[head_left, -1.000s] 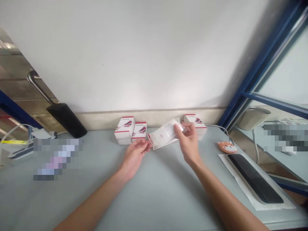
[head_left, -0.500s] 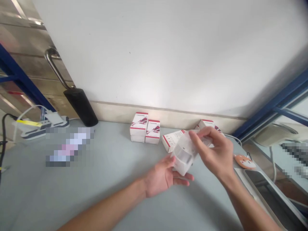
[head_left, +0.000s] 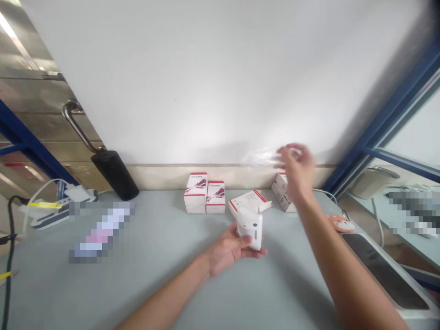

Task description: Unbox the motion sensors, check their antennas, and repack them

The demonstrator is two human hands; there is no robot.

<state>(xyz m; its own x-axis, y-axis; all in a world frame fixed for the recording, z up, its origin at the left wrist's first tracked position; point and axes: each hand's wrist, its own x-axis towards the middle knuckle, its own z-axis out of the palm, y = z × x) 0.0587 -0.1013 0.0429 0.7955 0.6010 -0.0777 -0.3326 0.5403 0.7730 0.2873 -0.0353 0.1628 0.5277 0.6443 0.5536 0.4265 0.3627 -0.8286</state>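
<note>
Notes: I am cradling a small white plastic device [head_left: 249, 227] in my left hand [head_left: 227, 252], which is palm up and half curled, with the thumb pressing on the device's near side and the fingers beneath it. I am keeping the device upright, apparently so that it sits steady on the fingers and stays in my view. It is just in front of the opened white carton [head_left: 249, 202] lying on the table [head_left: 165, 275].

My right hand [head_left: 297, 167] is raised above and beyond the carton, blurred by motion, with its fingers curled. It seems to be pinching a sheet of clear plastic film [head_left: 261, 158], though the blur leaves the grip uncertain. I appear to be holding the film high, well off the device.

Two red-and-white product boxes [head_left: 205, 193] are standing to the left of the carton, and a third box [head_left: 282, 198] is resting to its right, angled rather than squared to the wall.
</note>
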